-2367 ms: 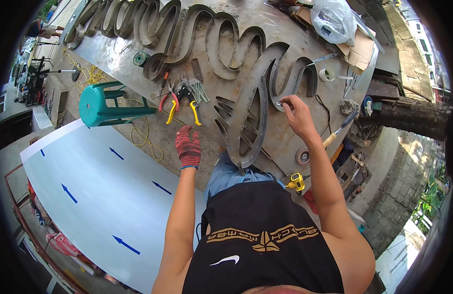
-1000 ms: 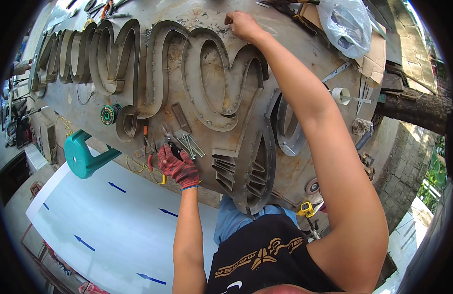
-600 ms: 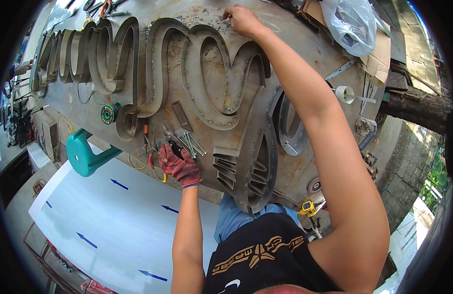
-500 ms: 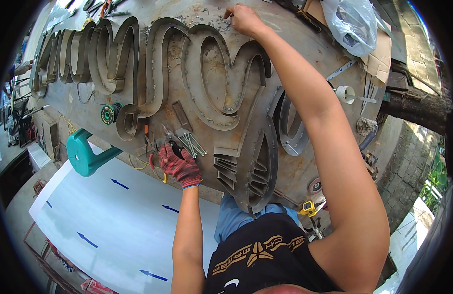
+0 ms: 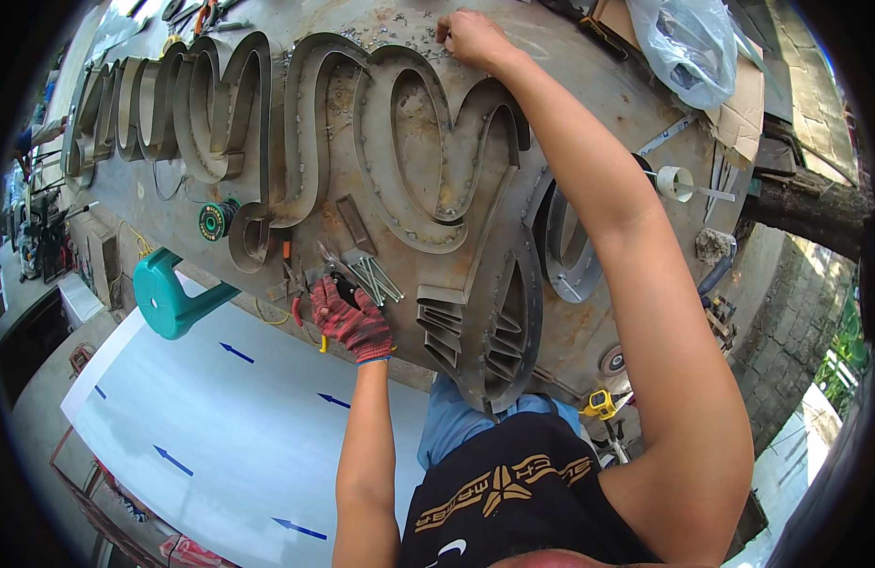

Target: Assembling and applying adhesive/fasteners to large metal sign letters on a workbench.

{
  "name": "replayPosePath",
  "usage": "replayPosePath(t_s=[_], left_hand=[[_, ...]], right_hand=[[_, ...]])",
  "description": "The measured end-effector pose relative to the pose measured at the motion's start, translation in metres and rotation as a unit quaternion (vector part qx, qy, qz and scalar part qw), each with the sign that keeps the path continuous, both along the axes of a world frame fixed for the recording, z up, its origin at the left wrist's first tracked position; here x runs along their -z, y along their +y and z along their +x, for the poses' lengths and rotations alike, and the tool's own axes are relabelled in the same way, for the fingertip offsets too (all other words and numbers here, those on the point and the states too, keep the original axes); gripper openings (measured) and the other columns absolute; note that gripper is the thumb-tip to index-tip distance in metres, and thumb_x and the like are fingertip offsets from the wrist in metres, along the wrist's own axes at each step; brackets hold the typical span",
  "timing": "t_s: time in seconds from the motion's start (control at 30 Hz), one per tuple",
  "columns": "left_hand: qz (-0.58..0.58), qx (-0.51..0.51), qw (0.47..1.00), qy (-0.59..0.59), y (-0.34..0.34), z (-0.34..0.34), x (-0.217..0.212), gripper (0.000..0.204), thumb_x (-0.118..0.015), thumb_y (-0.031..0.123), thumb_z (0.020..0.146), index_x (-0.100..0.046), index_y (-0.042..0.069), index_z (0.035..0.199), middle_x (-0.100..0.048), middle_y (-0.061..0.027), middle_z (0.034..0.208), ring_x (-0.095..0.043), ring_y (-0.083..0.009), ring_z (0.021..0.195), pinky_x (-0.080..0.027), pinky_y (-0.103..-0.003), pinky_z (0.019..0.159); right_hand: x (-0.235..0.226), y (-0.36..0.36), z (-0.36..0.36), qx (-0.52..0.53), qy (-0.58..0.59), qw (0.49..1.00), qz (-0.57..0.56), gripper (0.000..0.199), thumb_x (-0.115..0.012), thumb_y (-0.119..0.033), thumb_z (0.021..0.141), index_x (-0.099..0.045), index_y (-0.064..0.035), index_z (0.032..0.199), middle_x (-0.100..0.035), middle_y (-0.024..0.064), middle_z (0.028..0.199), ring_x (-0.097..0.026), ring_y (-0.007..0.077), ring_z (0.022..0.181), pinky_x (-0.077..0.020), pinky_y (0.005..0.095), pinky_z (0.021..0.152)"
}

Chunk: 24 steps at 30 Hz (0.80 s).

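My left hand (image 5: 357, 327), in a red and black knit glove, is closed around a plier-like hand tool (image 5: 341, 286) with black grips, at the near edge of the metal table (image 5: 305, 260). Several long metal rods (image 5: 377, 278) lie beside its fingers. My bare right hand (image 5: 473, 40) reaches across to the far side, over scattered small metal pieces (image 5: 409, 43). Its fingertips are pinched together; whatever may be between them is too small to make out. Between my hands stands a large outline of bent sheet-metal strips (image 5: 362, 151), with small tabs along its inner walls.
Left of the outline sits a green-and-black spool (image 5: 213, 220). A teal stool (image 5: 161, 298) and a white sheet with blue arrows (image 5: 229, 417) are below the table. At right are a plastic bag (image 5: 688, 52), a white tape roll (image 5: 674, 184) and a yellow tape measure (image 5: 600, 405).
The whole view has shifted slightly, moving the scene a little to the right. Both hands stay in nearly the same places.
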<state>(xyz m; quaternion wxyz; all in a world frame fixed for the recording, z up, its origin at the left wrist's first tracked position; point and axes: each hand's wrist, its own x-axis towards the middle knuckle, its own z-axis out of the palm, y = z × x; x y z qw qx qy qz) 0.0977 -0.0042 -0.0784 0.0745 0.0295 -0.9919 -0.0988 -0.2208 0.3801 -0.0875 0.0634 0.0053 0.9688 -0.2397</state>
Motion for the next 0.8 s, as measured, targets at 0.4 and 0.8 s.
replayPosePath(t_s=[0.4, 0.8], left_hand=[[0.004, 0.006, 1.000, -0.003, -0.001, 0.002, 0.001, 0.059, -0.063, 0.023, 0.088, -0.048, 0.006, 0.142, -0.049, -0.0181, 0.145, -0.044, -0.0375, 0.134, -0.030, -0.050, 0.114], [-0.016, 0.045, 0.997, 0.058, -0.016, 0.002, 0.013, 0.059, -0.064, 0.033, 0.089, -0.048, 0.009, 0.140, -0.051, -0.0162, 0.142, -0.047, -0.0363, 0.131, -0.035, -0.051, 0.108]], right_hand=[[0.007, -0.014, -0.018, 0.006, 0.025, 1.000, -0.007, 0.021, -0.068, -0.019, 0.084, -0.071, -0.0006, 0.094, -0.069, 0.0250, 0.100, -0.066, 0.0415, 0.094, -0.0536, 0.0464, 0.083], [-0.151, 0.042, 0.163, 0.045, 0.038, 0.961, -0.269, 0.023, -0.069, -0.014, 0.082, -0.068, 0.0044, 0.095, -0.069, 0.0171, 0.080, -0.066, 0.0231, 0.074, -0.0522, 0.0365, 0.068]])
